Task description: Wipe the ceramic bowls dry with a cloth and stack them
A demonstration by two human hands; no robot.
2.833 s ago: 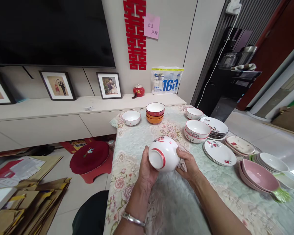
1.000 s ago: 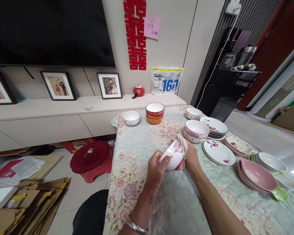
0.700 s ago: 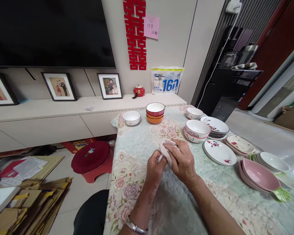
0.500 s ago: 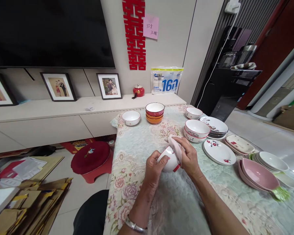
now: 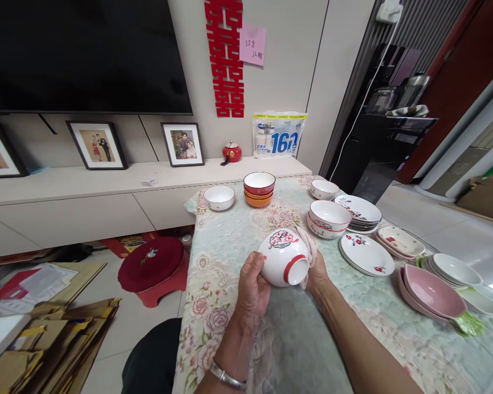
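My left hand (image 5: 253, 282) grips the rim side of a white bowl (image 5: 280, 261) with a red and black pattern and a red ring round its foot. The bowl is tipped on its side above the table, its foot facing me to the right. A pale pink cloth (image 5: 307, 246) lies against the bowl's far right side. My right hand (image 5: 317, 272) is closed on that cloth and presses it to the bowl; most of its fingers are hidden behind them.
On the flowered tablecloth (image 5: 217, 284) stand a white bowl (image 5: 219, 197), stacked orange and red bowls (image 5: 258, 198), red-rimmed bowls (image 5: 329, 221), flowered plates (image 5: 365, 254), and pink leaf-shaped dishes (image 5: 431, 293). A red stool (image 5: 152, 268) is left of the table.
The bowl has turned so its patterned outside and foot now show. The right hand with the cloth has moved from the bowl's upper side down behind its right side.
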